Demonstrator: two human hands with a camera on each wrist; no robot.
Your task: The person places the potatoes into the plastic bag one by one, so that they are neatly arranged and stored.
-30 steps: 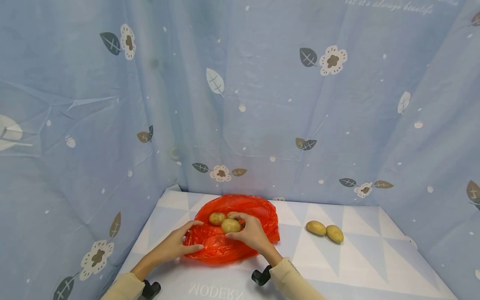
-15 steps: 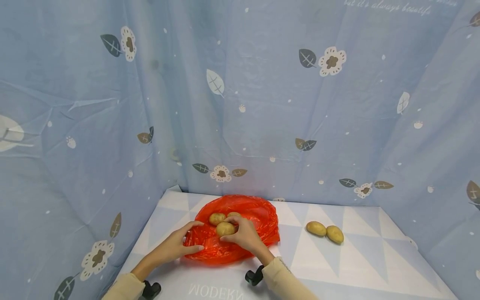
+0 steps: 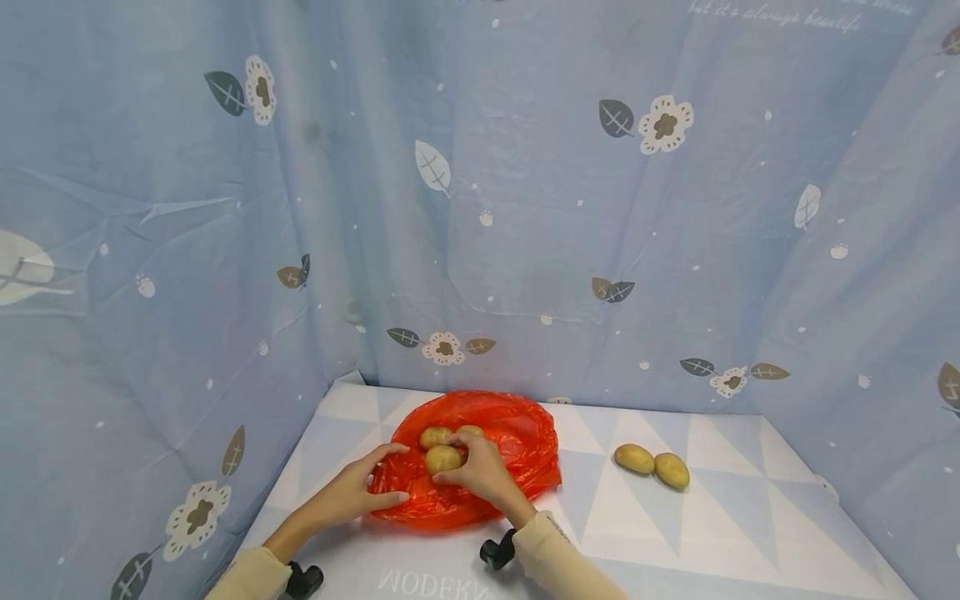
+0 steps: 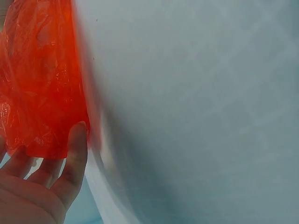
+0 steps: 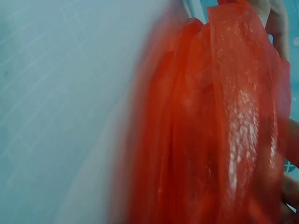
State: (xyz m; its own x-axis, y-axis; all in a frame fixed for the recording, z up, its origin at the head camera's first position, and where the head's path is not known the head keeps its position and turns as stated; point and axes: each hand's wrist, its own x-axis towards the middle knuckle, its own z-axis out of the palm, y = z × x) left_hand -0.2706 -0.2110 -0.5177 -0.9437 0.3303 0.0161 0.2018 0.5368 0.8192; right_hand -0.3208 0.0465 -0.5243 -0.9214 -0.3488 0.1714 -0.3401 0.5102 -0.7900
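1 potato [image 3: 442, 460] is pinched between the thumb and fingers of my right hand [image 3: 483, 473], over the red bag [image 3: 528, 475] in the lower middle of the frame; whether it rests on the plastic or hangs just above, I cannot tell. My left hand [image 3: 352, 493] holds the bag's left edge, thumb and fingers curved around it, and the left wrist view shows fingers against the film. 2 more potatoes [image 3: 435, 437] lie in the bag just beyond the gripped potato, toward the top of the frame, the right-hand potato of these partly covered by my fingers.

I judge the potato firm, with some weight, and smooth enough to slip a little; opposed fingertips across its rounded middle should hold it best. The bag looks thin, slack and slippery: it would likely crumple and drag under a push, so a fold gathered at the rim seems the surer hold.

The bag's far side comes near the back edge of the surface [image 3: 735, 525], where the blue curtain [image 3: 525, 208] hangs, so there is little room that way. My sleeves [image 3: 566, 558] come in from the bottom of the frame. Room is widest toward the lower right; above it, 2 outlying potatoes [image 3: 634, 458] lie well apart from the bag, touching or nearly so.
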